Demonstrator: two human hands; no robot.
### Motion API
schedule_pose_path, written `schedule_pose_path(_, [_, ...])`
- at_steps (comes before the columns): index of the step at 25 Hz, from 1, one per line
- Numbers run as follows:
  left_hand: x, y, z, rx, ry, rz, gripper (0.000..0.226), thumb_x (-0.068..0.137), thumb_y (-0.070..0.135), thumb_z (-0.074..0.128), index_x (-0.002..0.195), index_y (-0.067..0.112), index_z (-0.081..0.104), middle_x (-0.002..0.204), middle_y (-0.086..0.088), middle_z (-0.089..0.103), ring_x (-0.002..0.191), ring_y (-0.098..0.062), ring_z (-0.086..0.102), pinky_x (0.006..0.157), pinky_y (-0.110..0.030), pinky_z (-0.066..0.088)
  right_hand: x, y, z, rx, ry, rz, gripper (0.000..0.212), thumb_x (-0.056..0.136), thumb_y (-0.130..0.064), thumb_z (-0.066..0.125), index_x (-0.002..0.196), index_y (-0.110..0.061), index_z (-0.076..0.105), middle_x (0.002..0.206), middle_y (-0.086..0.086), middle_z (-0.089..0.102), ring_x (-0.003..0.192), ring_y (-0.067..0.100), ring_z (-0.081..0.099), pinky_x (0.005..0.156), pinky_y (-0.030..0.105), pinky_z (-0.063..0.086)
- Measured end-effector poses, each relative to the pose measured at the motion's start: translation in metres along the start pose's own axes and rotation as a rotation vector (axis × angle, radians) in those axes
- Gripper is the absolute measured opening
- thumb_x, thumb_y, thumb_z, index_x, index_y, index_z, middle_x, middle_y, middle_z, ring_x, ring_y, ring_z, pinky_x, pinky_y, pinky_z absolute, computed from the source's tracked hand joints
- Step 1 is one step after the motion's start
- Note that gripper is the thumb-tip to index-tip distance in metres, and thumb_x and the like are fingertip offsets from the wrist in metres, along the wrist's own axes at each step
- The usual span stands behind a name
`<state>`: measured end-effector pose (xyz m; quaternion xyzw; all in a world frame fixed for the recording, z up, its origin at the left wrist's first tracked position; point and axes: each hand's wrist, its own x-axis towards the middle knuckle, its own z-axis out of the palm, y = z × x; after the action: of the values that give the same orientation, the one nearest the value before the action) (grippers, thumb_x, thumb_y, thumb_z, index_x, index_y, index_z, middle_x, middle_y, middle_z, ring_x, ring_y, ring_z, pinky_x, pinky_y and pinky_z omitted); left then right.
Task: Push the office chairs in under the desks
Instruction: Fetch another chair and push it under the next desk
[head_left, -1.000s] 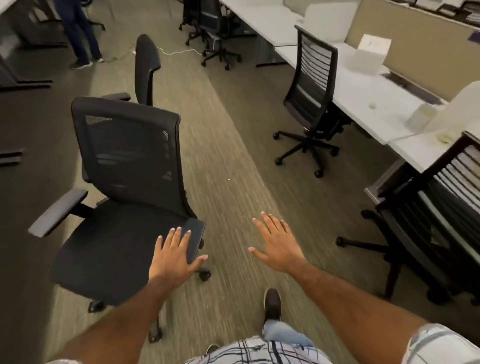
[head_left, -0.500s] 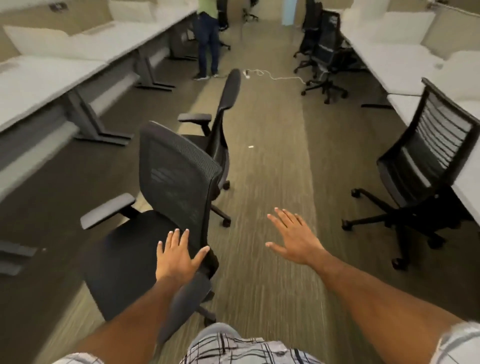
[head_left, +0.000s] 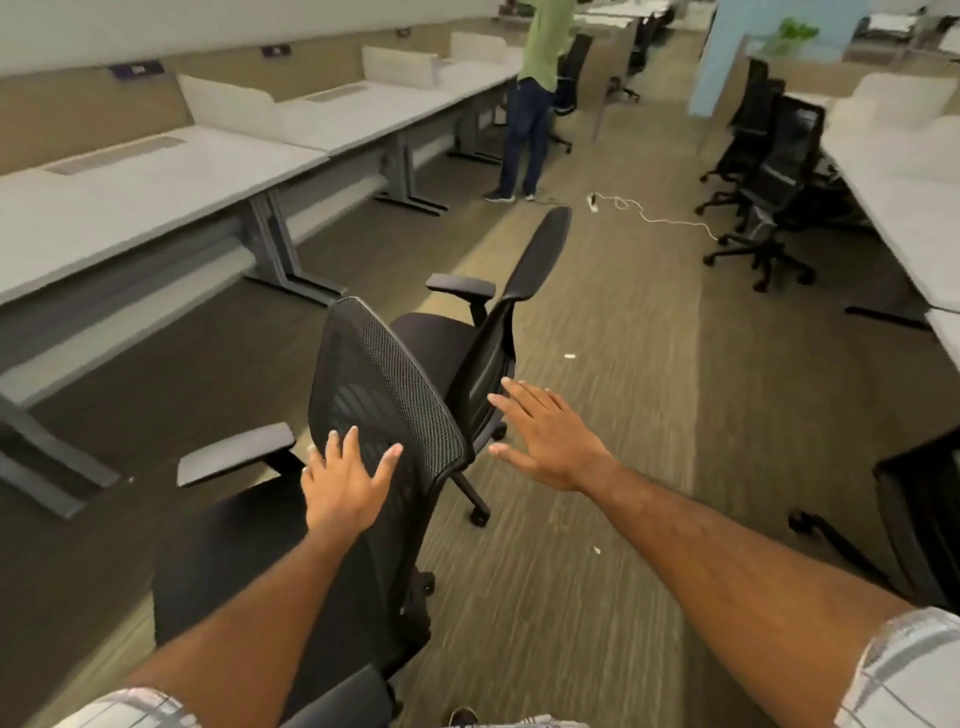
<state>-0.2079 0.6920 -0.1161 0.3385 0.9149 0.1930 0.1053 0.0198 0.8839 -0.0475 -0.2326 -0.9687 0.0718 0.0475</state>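
A black mesh-back office chair (head_left: 384, 384) stands in the aisle right in front of me, its back turned edge-on towards me and its seat facing the left row of desks (head_left: 156, 176). My left hand (head_left: 345, 480) lies flat and open against the lower part of that mesh back. My right hand (head_left: 545, 434) hovers open to the right of the chair, fingers spread, touching nothing. A second black chair (head_left: 498, 322) stands just beyond the first, also out in the aisle, facing left.
Grey desk legs (head_left: 270, 244) line the left. A person in a green shirt (head_left: 530, 98) stands far ahead. A white power strip and cable (head_left: 644, 213) lie on the carpet. More black chairs (head_left: 769, 171) sit by the right desks; another chair (head_left: 919, 519) is at my right.
My view has swung left and up the aisle. My left hand has slid from the seat's edge onto the mesh back, and the chair has turned towards the left desks.
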Motion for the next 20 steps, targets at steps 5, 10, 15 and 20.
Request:
schedule_pose_path(5, [0.037, 0.082, -0.005, -0.269, -0.023, -0.039, 0.111, 0.082, 0.087, 0.041, 0.162, 0.015, 0.013, 0.170, -0.010, 0.012, 0.155, -0.037, 0.006, 0.123, -0.059, 0.018, 0.095, 0.021, -0.023, 0.026, 0.036, -0.103, 0.073, 0.101, -0.059, 0.046, 0.161, -0.020, 0.029, 0.170, 0.009, 0.019, 0.156, 0.027, 0.016, 0.125, 0.048, 0.018])
schedule_pose_path(10, [0.040, 0.107, 0.012, -0.448, -0.168, -0.168, 0.120, 0.083, 0.067, 0.068, 0.161, 0.021, -0.010, 0.170, -0.012, -0.011, 0.155, -0.038, -0.007, 0.125, -0.055, 0.012, 0.191, 0.023, -0.033, -0.016, 0.017, -0.338, 0.075, 0.100, -0.059, 0.049, 0.160, -0.018, 0.032, 0.169, 0.011, 0.023, 0.155, 0.029, 0.022, 0.124, 0.048, 0.020])
schedule_pose_path(15, [0.047, 0.107, 0.025, -0.491, -0.160, -0.204, 0.119, 0.084, 0.055, 0.070, 0.160, 0.026, -0.016, 0.170, -0.008, -0.013, 0.157, -0.026, -0.010, 0.127, -0.048, 0.012, 0.271, -0.003, -0.007, 0.007, -0.060, -0.619, 0.076, 0.100, -0.059, 0.051, 0.160, -0.018, 0.031, 0.170, 0.010, 0.020, 0.156, 0.026, 0.019, 0.126, 0.045, 0.017])
schedule_pose_path(20, [0.048, 0.122, 0.017, -0.584, -0.086, -0.294, 0.119, 0.077, 0.038, 0.077, 0.162, 0.024, -0.005, 0.169, -0.004, 0.009, 0.153, -0.016, 0.015, 0.124, -0.036, 0.023, 0.322, -0.019, 0.019, 0.022, -0.195, -0.866, 0.078, 0.098, -0.061, 0.052, 0.161, -0.020, 0.030, 0.172, 0.010, 0.013, 0.158, 0.028, 0.012, 0.127, 0.046, 0.014])
